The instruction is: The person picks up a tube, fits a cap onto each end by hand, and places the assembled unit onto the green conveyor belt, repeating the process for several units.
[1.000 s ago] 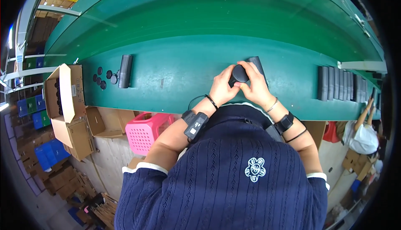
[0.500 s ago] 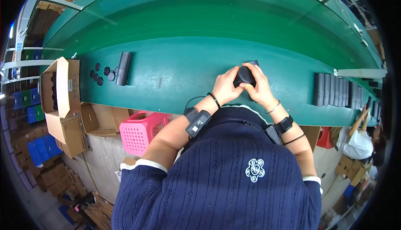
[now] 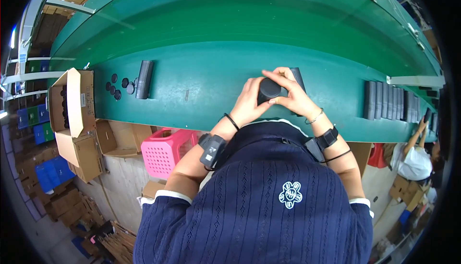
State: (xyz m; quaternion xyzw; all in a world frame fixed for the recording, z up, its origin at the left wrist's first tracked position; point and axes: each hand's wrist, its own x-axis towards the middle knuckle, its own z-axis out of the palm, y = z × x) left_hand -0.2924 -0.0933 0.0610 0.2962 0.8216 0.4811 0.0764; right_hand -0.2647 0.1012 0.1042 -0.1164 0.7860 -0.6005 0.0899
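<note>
Over the green table [image 3: 211, 86], a black cylinder [image 3: 270, 88] with a round end facing up is between my two hands. My left hand [image 3: 246, 102] is wrapped round its left side. My right hand [image 3: 293, 97] grips it from the right, the thumb at the near edge and the fingers reaching along the far side. Just beyond my right hand, partly hidden by it, lies another black cylinder [image 3: 298, 78] with a textured surface. Farther left are a black ribbed cylinder [image 3: 144, 79] and several black round caps [image 3: 113, 90].
A row of black cylinders [image 3: 384, 102] lines the table at the right. Open cardboard boxes [image 3: 87, 102] stand at its left end, with a pink stool [image 3: 161, 159] below the front edge. A co-worker [image 3: 416, 163] works at far right.
Both hands have shifted slightly left with the black cylinder. My right fingers have moved across its far side, and more of the cylinder behind them shows.
</note>
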